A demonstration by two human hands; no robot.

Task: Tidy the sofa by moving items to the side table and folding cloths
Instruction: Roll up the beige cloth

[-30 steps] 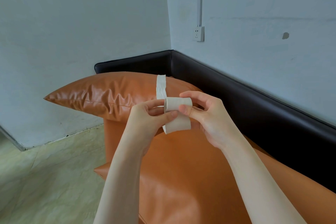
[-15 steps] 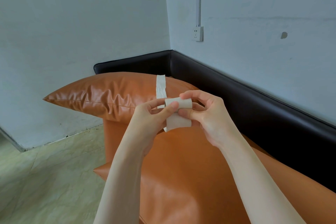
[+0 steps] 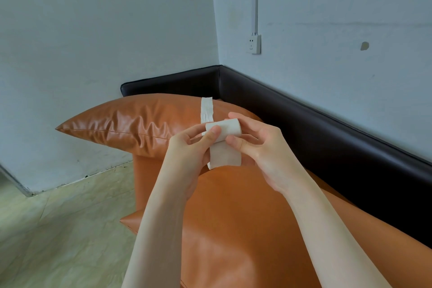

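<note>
Both hands pinch the white cloth strip (image 3: 224,133): left hand (image 3: 191,145) thumb on the roll, right hand (image 3: 254,145) fingers (image 3: 236,141) beside. Light, limp; likely unrolls, so grip the rolled part.

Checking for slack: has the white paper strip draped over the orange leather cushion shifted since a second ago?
No. The white paper strip crosses the orange leather cushion at the same spot below the black backrest.

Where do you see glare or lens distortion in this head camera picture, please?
Head view: glare streaks the wrinkled orange cushion and a soft sheen lies on the sofa seat; the wide lens tilts the wall corner and bows the black backrest; the hands and white strip are sharp and evenly lit.
</note>
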